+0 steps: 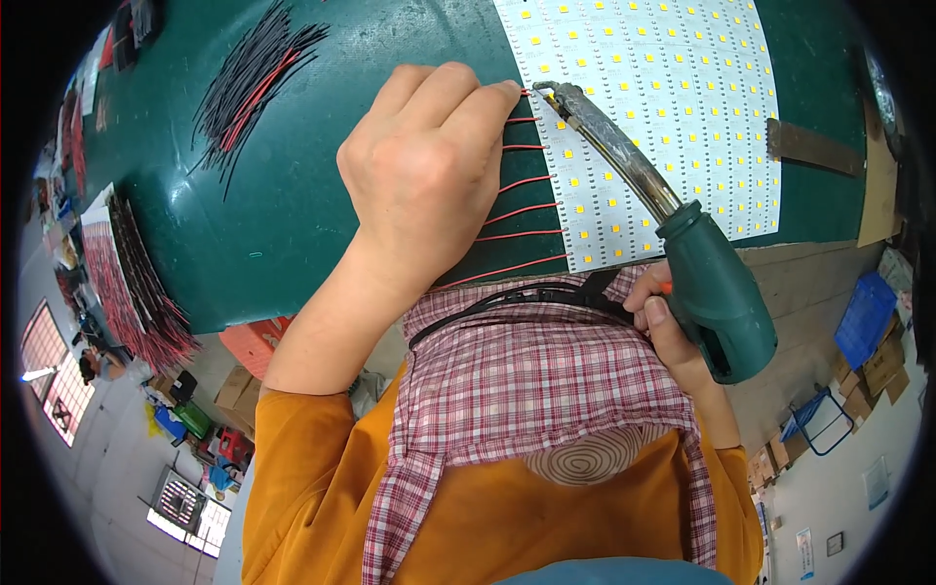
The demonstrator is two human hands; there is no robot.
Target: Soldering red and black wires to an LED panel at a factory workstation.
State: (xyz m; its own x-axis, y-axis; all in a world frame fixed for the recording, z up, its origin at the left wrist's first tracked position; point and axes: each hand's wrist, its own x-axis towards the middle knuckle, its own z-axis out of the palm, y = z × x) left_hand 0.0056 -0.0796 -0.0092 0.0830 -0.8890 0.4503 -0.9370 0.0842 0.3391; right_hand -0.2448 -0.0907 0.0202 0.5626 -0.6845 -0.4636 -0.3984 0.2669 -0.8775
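A white LED panel (663, 97) with rows of small yellow chips lies on a dark green table mat (292, 195). Several red wires (522, 210) stick out from the panel's left edge. My left hand (424, 171) rests over them, its fingertips pinching the topmost red wire (524, 94) against the panel's edge. My right hand (668, 331) grips the green handle of a soldering iron (721, 292). The iron's metal tip (543, 90) sits at the panel's edge, right beside my left fingertips.
A loose bundle of black and red wires (249, 88) lies at the mat's upper left, and a second pile (132, 283) sits at the left edge. A metal strip (814, 146) and cardboard (877, 185) lie right of the panel. A blue crate (866, 317) stands on the floor.
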